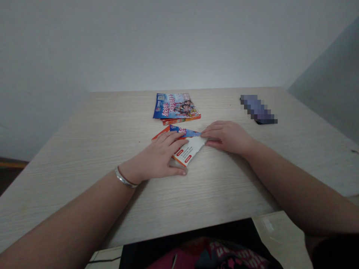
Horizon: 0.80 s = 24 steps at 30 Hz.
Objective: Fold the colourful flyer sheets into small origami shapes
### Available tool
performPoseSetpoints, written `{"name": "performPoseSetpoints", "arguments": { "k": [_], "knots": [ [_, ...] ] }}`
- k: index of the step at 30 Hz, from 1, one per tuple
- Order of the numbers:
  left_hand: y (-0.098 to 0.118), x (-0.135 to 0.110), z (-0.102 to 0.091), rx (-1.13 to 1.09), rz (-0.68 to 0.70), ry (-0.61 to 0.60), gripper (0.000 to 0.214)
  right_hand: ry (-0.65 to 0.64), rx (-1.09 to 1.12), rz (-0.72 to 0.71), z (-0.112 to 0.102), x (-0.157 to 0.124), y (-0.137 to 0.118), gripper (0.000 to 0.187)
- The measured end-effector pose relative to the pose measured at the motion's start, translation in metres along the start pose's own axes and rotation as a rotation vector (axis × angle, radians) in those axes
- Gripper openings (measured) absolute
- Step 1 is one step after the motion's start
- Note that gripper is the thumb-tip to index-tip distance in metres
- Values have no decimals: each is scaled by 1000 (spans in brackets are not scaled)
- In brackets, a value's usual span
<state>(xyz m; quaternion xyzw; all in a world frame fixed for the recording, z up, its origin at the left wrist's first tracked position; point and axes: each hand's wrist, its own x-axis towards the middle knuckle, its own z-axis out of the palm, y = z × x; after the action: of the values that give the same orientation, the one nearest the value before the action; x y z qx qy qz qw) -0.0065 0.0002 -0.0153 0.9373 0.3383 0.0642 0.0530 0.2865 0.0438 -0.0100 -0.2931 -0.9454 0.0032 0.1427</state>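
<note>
A printed paper leaflet lies partly folded on the table in front of me. Its folded-over part is white with small text and red labels, while blue and orange print shows along the far side. My left hand rests flat over the leaflet's left part, fingers spread and thumb at its near corner. At the right corner, my right hand has its fingers and thumb closed on the paper's edge. The fingers of both hands cover some of the leaflet.
Beyond the hands lies a small pile of printed leaflets, a blue one on top of orange ones. A dark phone-like object, partly pixelated, is at the back right. The pale wooden table meets a wall behind.
</note>
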Motion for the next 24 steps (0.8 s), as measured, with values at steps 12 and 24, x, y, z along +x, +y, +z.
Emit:
{"name": "performPoseSetpoints", "arguments": {
  "k": [12, 24],
  "knots": [
    [5, 7, -14, -136, 25, 73, 38, -49, -83, -40, -1, 5, -18, 23],
    [1, 6, -2, -305, -287, 213, 20, 49, -31, 50, 11, 9, -32, 28]
  ]
}}
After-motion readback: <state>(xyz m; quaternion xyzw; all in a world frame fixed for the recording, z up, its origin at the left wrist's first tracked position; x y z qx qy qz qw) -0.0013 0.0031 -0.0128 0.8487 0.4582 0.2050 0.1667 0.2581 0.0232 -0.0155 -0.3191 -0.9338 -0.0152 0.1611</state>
